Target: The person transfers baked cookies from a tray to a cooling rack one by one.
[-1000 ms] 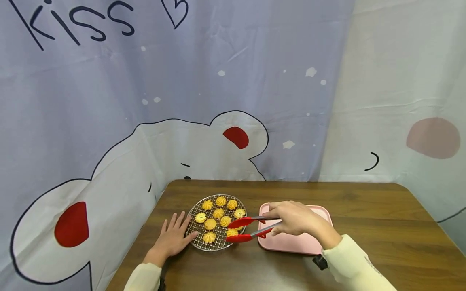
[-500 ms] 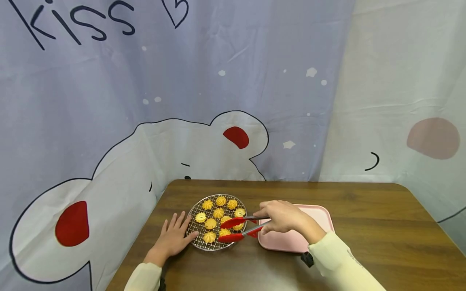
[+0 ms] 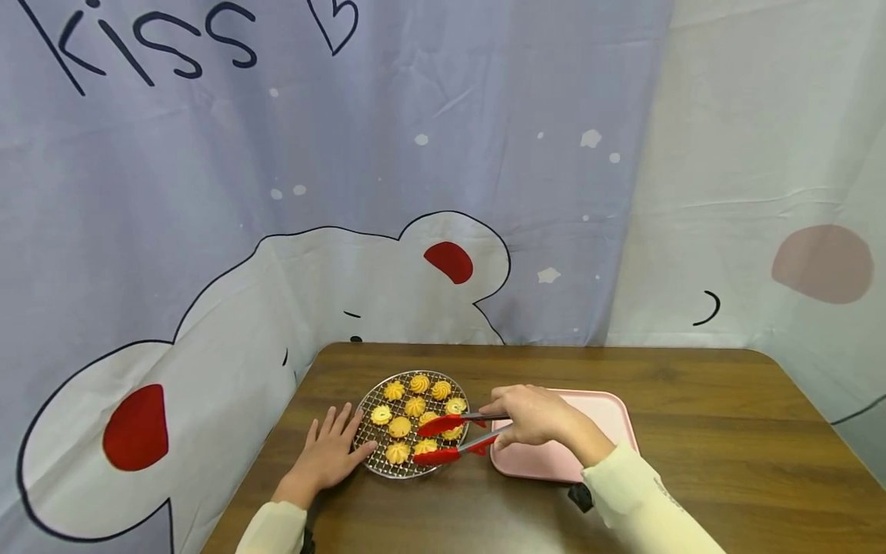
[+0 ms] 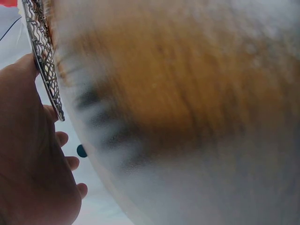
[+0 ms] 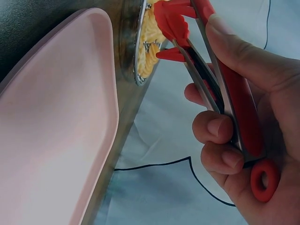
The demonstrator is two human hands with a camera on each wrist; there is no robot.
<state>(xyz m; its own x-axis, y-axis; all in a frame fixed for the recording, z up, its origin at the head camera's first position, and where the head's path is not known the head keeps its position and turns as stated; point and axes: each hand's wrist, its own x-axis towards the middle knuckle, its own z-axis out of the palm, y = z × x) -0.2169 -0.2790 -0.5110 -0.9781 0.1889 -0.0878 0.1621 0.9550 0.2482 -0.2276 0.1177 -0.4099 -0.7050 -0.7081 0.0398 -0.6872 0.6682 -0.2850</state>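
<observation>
A round wire rack (image 3: 377, 462) bears several yellow piped cookies (image 3: 415, 405). My left hand (image 3: 325, 454) lies with spread fingers at the rack's left edge, the thumb reaching over the rim; the left wrist view shows it beside the mesh. My right hand (image 3: 536, 415) grips red-tipped tongs (image 3: 477, 444), its fingers curled round the handles in the right wrist view. Over the rack's front right part the tongs' two tips are spread apart, either side of a cookie (image 3: 425, 446). Whether they touch that cookie I cannot tell.
Under and behind the right hand lies a pink tray (image 3: 602, 408), to the right of the rack. Both stand on a brown wooden table (image 3: 720, 431). A printed curtain (image 3: 554, 192) hangs behind the table.
The right hand and tongs have moved left over the rack, from its right edge to the front right cookie; they shift little in the last half second. The left hand stays in place.
</observation>
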